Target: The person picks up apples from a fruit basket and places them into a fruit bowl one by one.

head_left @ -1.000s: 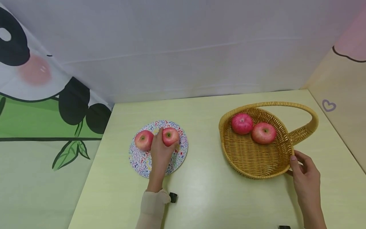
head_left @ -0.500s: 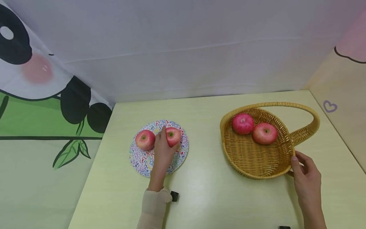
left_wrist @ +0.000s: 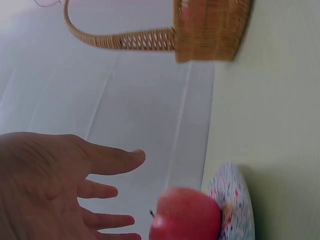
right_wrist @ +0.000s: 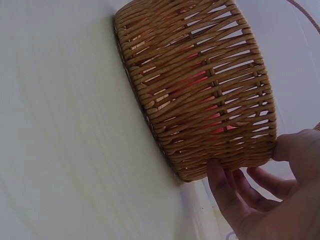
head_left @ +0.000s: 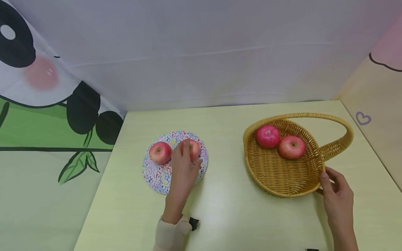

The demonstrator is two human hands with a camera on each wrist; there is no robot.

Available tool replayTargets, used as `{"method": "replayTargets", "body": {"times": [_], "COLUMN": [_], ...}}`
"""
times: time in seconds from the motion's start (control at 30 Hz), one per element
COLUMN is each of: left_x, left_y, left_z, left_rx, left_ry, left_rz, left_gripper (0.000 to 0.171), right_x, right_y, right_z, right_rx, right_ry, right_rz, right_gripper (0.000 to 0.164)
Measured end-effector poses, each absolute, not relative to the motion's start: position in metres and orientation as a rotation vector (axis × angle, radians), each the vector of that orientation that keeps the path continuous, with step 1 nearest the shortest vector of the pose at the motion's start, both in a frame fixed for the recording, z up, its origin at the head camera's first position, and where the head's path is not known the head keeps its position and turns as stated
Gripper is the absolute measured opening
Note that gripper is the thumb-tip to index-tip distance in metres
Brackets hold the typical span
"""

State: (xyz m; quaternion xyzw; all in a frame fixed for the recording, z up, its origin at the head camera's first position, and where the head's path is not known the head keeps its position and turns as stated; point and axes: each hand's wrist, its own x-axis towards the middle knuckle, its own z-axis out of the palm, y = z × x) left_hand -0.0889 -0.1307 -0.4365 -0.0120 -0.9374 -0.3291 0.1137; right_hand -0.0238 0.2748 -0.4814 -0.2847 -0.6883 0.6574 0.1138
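Observation:
My left hand (head_left: 183, 174) hovers over a round plate with multicoloured squiggles (head_left: 157, 179), fingers extended. In the left wrist view the hand stays apart from the red apple (left_wrist: 185, 217), with a gap between them. That same apple (head_left: 195, 149) rests on the plate's right side, partly hidden by the fingers; a second apple (head_left: 160, 153) lies to its left. My right hand (head_left: 340, 198) grips the rim of a wicker basket (head_left: 279, 176), thumb on the rim and fingers against the outer wall. Inside are a deep pink round fruit (head_left: 268, 136) and a red apple (head_left: 292, 147).
The basket's tall handle (head_left: 333, 148) arches over its back and right side. Everything stands on a pale wooden table (head_left: 226, 216). A white cloth (head_left: 220, 62) hangs behind it, with printed cartoon panels at both sides.
The left hand has let go of the right-hand apple and risen slightly off it, toward the body and right. The apple stays on the plate. The right hand keeps its grip on the basket.

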Motion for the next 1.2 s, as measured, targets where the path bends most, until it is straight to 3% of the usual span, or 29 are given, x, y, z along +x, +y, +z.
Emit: {"method": "replayTargets", "body": {"times": [0.43,0.87,1.2], "left_x": [-0.07,-0.069,-0.068], "left_y": [-0.079,-0.042,-0.032], "left_z": [-0.425,-0.414,-0.417], "left_rx": [-0.361,-0.58,-0.691], "left_ry": [-2.749,-2.806,-2.794], "left_rz": [-0.965,-1.013,-1.047], "left_gripper": [0.069,0.049,0.049], "right_x": [-0.02,-0.023,-0.022], "right_y": [0.275,0.273,0.276], "right_z": [-0.484,-0.481,-0.478], "right_rx": [-0.821,-0.799,-0.779], "right_ry": [-2.022,-1.958,-2.034], "right_rz": [1.94,1.956,1.933], "right_gripper": [0.042,0.039,0.043]}}
